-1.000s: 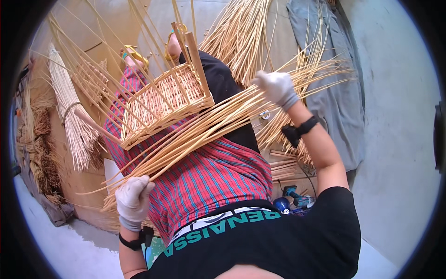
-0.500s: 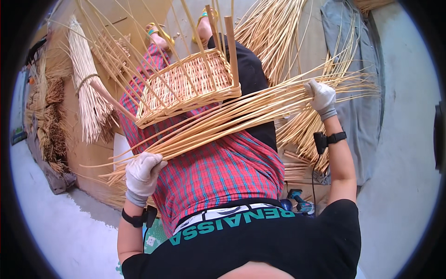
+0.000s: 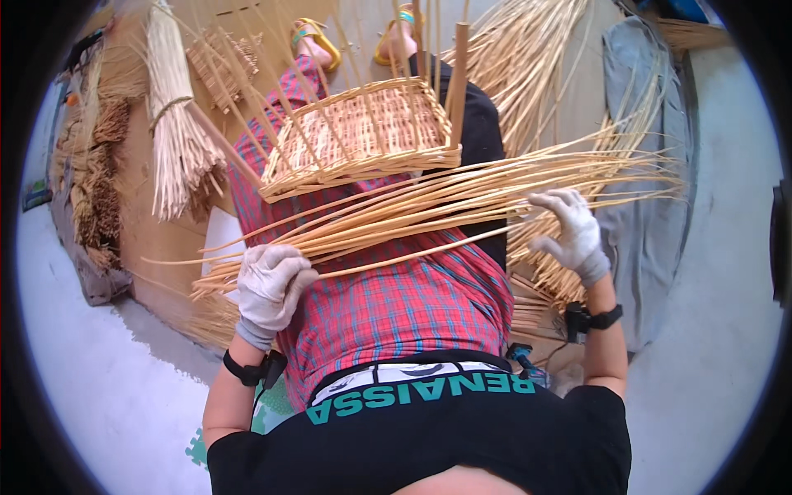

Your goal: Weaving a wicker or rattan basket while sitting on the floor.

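Note:
A bundle of long pale wicker rods (image 3: 429,206) lies across my lap, running from lower left to upper right. My left hand (image 3: 268,285), in a white glove, is closed around the thick end of the bundle. My right hand (image 3: 571,231), also gloved, has its fingers spread and rests against the rods near their thin ends. Just beyond the bundle, a half-woven rectangular basket (image 3: 363,136) sits on my legs with upright stakes sticking out of its rim.
A tied sheaf of rods (image 3: 173,132) lies on the brown board at the left, beside a dark pile of rough fibre (image 3: 95,173). More loose rods (image 3: 536,58) fan out at the upper right next to a grey cloth (image 3: 652,165). My feet wear yellow sandals (image 3: 318,41).
My right hand has dropped lower along the bundle and opened its fingers. The bundle now lies flatter across my lap. My left hand has stayed closed on the thick end.

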`<state>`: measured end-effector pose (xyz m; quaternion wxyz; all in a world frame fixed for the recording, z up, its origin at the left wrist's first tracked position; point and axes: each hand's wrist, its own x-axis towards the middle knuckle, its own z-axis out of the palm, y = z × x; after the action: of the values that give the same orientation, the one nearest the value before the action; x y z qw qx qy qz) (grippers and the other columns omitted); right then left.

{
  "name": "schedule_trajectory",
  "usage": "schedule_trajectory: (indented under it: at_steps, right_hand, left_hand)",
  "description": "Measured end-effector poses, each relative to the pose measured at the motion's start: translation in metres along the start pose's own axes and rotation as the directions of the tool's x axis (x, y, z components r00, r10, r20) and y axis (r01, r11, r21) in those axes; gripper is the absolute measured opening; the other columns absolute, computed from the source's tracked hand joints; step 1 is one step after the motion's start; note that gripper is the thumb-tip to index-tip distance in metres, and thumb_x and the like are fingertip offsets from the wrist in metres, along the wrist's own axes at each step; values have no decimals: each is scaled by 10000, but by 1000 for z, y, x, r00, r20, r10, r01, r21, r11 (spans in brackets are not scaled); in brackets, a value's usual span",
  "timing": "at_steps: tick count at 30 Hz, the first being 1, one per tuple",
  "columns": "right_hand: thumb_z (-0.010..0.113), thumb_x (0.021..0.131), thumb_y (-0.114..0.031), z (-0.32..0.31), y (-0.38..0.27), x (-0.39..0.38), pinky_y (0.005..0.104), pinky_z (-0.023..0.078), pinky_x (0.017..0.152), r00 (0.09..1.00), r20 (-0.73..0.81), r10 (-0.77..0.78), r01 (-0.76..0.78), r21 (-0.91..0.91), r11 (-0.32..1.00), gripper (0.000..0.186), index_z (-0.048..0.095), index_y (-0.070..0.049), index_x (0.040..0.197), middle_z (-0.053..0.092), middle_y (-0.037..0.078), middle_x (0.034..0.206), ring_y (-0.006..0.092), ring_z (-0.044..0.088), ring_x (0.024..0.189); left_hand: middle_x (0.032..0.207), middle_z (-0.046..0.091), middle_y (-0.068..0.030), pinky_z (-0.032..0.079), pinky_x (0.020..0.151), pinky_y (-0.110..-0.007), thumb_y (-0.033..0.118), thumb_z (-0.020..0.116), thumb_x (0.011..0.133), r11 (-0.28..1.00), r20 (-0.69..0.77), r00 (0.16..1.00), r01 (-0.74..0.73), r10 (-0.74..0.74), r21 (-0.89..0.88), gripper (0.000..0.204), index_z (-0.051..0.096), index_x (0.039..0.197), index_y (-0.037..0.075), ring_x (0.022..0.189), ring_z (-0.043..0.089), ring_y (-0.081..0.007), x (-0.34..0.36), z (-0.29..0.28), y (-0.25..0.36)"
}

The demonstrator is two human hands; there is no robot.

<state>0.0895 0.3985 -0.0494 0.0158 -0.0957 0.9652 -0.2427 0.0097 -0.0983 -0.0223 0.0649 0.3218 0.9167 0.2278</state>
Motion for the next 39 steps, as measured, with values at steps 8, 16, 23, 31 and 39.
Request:
schedule_trajectory:
  at_steps: [8, 16, 23, 31, 39]
  right_hand:
    - [756, 894, -55, 45, -24, 17, 385, 546, 843, 936, -336, 109, -94, 60, 994, 218, 773, -128, 1098, 739, 59, 965, 285, 697, 917]
    - [768, 939, -70, 56, 3, -20, 327, 558, 808, 686, -479, 548, -437, 332, 836, 158, 777, -61, 1096, 729, 92, 970, 214, 697, 863]
    - [851, 828, -97, 57, -12, -9, 384, 510, 932, 822, -498, 276, -331, -23, 943, 246, 780, -156, 1056, 755, 26, 998, 246, 682, 982]
    - [858, 788, -80, 65, -61, 21, 402, 501, 923, 938, -312, 151, -151, 23, 988, 247, 775, -154, 1008, 733, 36, 987, 262, 666, 978]
    - [855, 795, -179, 81, -104, 55, 415, 492, 932, 990, -76, -119, 127, 109, 986, 224, 794, -161, 1010, 713, 24, 967, 267, 667, 991]
  left_hand:
    - [1038, 671, -50, 513, 889, -445, 61, 798, 820, 993, 49, 992, -114, 114, 0, 508, 716, 1309, 173, 998, 646, -310, 39, 52, 28]
    - [983, 672, 13, 513, 810, -411, 187, 840, 773, 959, 159, 946, -282, 281, -19, 513, 740, 1276, 191, 939, 655, -245, 21, 41, 31]
    - [1273, 683, -80, 567, 865, -390, 147, 622, 895, 951, 267, 920, -308, 287, 39, 463, 709, 1349, 168, 973, 692, -263, 2, 37, 34]
    - [1477, 618, -124, 596, 907, -375, 157, 645, 937, 978, 229, 951, -209, 207, -15, 415, 702, 1348, 152, 1051, 724, -272, -30, 42, 34]
    - [1533, 560, -152, 572, 978, -385, 187, 623, 974, 979, 246, 948, -194, 205, -69, 406, 641, 1368, 89, 1098, 686, -255, -43, 50, 28]
